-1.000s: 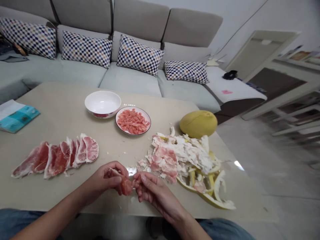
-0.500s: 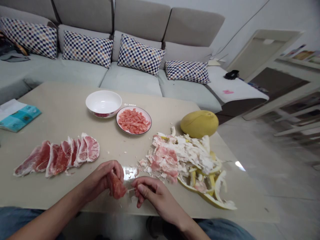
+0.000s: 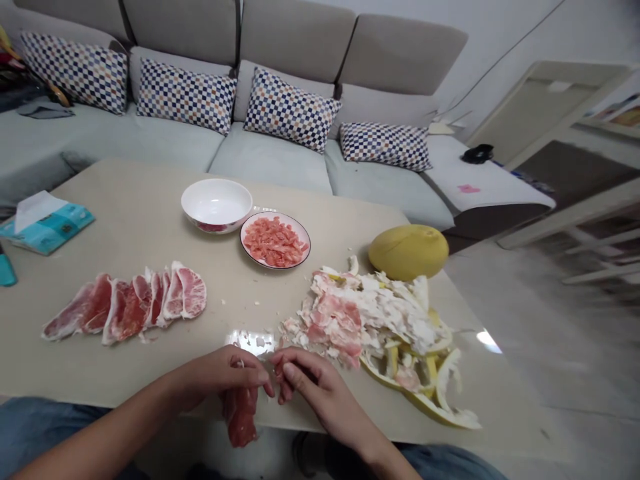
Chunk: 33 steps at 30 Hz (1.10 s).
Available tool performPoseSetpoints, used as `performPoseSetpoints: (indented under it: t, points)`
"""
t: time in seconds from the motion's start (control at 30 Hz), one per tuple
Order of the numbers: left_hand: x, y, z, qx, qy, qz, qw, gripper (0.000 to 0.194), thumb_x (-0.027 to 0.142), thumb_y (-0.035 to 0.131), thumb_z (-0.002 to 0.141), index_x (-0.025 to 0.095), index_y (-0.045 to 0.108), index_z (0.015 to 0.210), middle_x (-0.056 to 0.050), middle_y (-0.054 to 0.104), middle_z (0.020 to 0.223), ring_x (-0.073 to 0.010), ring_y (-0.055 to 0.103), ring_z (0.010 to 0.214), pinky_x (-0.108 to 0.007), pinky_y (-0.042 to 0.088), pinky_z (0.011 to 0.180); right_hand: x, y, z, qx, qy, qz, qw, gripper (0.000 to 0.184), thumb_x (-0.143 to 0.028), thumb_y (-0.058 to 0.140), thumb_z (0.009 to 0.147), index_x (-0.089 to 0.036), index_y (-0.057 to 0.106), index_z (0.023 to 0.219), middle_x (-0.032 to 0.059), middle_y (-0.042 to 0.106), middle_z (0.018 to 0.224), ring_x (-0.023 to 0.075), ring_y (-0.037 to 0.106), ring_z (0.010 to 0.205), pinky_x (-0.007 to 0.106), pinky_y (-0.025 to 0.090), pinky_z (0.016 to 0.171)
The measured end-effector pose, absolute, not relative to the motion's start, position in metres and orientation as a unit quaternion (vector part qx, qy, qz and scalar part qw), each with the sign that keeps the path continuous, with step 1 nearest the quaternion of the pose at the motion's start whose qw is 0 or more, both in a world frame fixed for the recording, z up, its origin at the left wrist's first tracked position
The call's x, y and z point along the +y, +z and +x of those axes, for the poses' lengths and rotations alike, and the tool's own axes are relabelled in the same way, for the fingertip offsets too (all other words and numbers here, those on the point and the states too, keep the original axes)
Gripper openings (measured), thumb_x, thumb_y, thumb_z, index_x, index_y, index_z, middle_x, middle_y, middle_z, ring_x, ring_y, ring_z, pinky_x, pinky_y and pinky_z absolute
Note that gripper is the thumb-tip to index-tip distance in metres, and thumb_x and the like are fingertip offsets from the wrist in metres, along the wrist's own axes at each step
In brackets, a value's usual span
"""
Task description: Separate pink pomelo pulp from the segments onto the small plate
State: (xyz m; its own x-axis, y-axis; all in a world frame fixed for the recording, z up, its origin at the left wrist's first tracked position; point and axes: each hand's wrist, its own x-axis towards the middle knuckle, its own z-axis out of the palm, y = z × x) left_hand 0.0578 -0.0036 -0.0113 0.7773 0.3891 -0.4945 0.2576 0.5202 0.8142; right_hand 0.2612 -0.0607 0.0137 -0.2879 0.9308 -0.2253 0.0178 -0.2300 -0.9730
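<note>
My left hand (image 3: 220, 373) is closed on a peeled pomelo segment (image 3: 241, 417), whose red flesh hangs below the fingers at the table's near edge. My right hand (image 3: 317, 390) is beside it, thumb and fingers pinched on a small reddish piece of pomelo (image 3: 278, 375), mostly hidden. The fingertips of both hands almost meet. To the left, several pomelo segments (image 3: 125, 303) with white skin lie in a row. Loose red pulp (image 3: 275, 241) fills a dark-rimmed plate (image 3: 305, 235) ahead of my hands.
A white bowl (image 3: 217, 200) stands beside the plate. At the right, peel and white pith (image 3: 387, 313) lie heaped before a whole yellow pomelo (image 3: 409, 252). A blue tissue pack (image 3: 55, 227) sits far left. Behind the table is a sofa (image 3: 273, 163) with checkered cushions.
My left hand has turned over and moved slightly right, so the segment hangs lower. The right hand keeps its pinch. The whole view has shifted a little.
</note>
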Motion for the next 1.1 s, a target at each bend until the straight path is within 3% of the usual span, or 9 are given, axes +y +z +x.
performPoseSetpoints:
  t: [0.23,0.3,0.4,0.47,0.63,0.8,0.87,0.97,1.1]
  points:
    - [-0.005,-0.007,0.060,0.343,0.060,0.472,0.810,0.052,0.060,0.047,0.085,0.014,0.070,0.081,-0.004,0.064,0.056,-0.0125,0.056,0.045,-0.020,0.035,0.043,-0.057,0.008,0.261,-0.494,0.631,-0.476,0.361,0.033,-0.046,0.053,0.092,-0.018,0.066,0.101,0.0002,0.059,0.069,0.0132,0.057,0.063,0.027,0.047,0.065]
    - [-0.004,-0.004,0.060,0.346,0.086,0.456,0.816,0.048,0.057,0.050,0.085,0.013,0.068,0.077,-0.003,0.064,0.056,-0.0120,0.055,0.044,-0.019,0.034,0.043,-0.044,0.011,0.267,-0.527,0.573,-0.513,0.362,0.032,-0.045,0.053,0.092,-0.019,0.066,0.104,0.0001,0.060,0.069,0.0138,0.058,0.063,0.027,0.047,0.063]
    - [-0.001,0.000,0.059,0.346,0.159,0.405,0.831,0.039,0.049,0.056,0.085,0.013,0.064,0.072,-0.003,0.063,0.060,-0.0118,0.056,0.048,-0.020,0.037,0.046,0.000,0.017,0.279,-0.616,0.389,-0.581,0.363,0.027,-0.039,0.053,0.091,-0.020,0.066,0.105,0.0026,0.065,0.076,0.0160,0.060,0.065,0.029,0.048,0.064]
    - [0.002,0.003,0.057,0.331,0.220,0.358,0.845,0.036,0.044,0.054,0.087,0.013,0.063,0.071,-0.004,0.063,0.063,-0.0140,0.059,0.054,-0.023,0.043,0.053,0.040,0.020,0.286,-0.656,0.266,-0.600,0.374,0.023,-0.034,0.053,0.090,-0.020,0.068,0.101,0.0058,0.067,0.085,0.0190,0.061,0.074,0.033,0.048,0.073]
    - [0.011,0.004,0.052,0.293,0.311,0.256,0.867,0.030,0.036,0.052,0.089,0.013,0.063,0.072,-0.005,0.065,0.076,-0.0157,0.062,0.069,-0.027,0.046,0.067,0.120,0.031,0.291,-0.680,0.200,-0.597,0.375,0.027,-0.016,0.061,0.078,-0.019,0.070,0.103,0.0122,0.065,0.106,0.0266,0.059,0.097,0.043,0.042,0.093]
    - [0.013,0.009,0.048,0.294,0.339,0.256,0.856,0.026,0.034,0.054,0.089,0.014,0.063,0.075,-0.005,0.063,0.081,-0.0165,0.061,0.074,-0.028,0.046,0.071,0.083,0.047,0.280,-0.693,0.221,-0.586,0.357,0.025,-0.022,0.054,0.087,-0.020,0.068,0.108,0.0108,0.067,0.109,0.0243,0.062,0.095,0.041,0.047,0.088]
    - [0.011,0.010,0.048,0.291,0.348,0.274,0.848,0.025,0.034,0.054,0.089,0.014,0.064,0.076,-0.005,0.063,0.084,-0.0166,0.060,0.074,-0.030,0.046,0.071,0.041,0.051,0.273,-0.695,0.330,-0.549,0.327,0.026,-0.030,0.054,0.091,-0.025,0.067,0.113,0.0070,0.069,0.106,0.0218,0.063,0.092,0.037,0.050,0.082]
    - [0.005,0.011,0.052,0.279,0.349,0.308,0.840,0.025,0.034,0.053,0.089,0.014,0.065,0.078,-0.005,0.060,0.084,-0.0163,0.057,0.074,-0.029,0.046,0.070,-0.020,0.052,0.263,-0.656,0.480,-0.500,0.300,0.035,-0.032,0.066,0.085,-0.028,0.064,0.119,0.0068,0.069,0.106,0.0208,0.064,0.087,0.036,0.052,0.078]
    - [-0.004,0.008,0.057,0.296,0.327,0.381,0.813,0.025,0.037,0.055,0.088,0.015,0.065,0.083,-0.005,0.059,0.083,-0.0174,0.055,0.077,-0.028,0.044,0.072,-0.060,0.044,0.258,-0.598,0.517,-0.512,0.337,0.036,-0.028,0.073,0.079,-0.028,0.067,0.115,0.0054,0.071,0.099,0.0211,0.064,0.084,0.035,0.051,0.078]
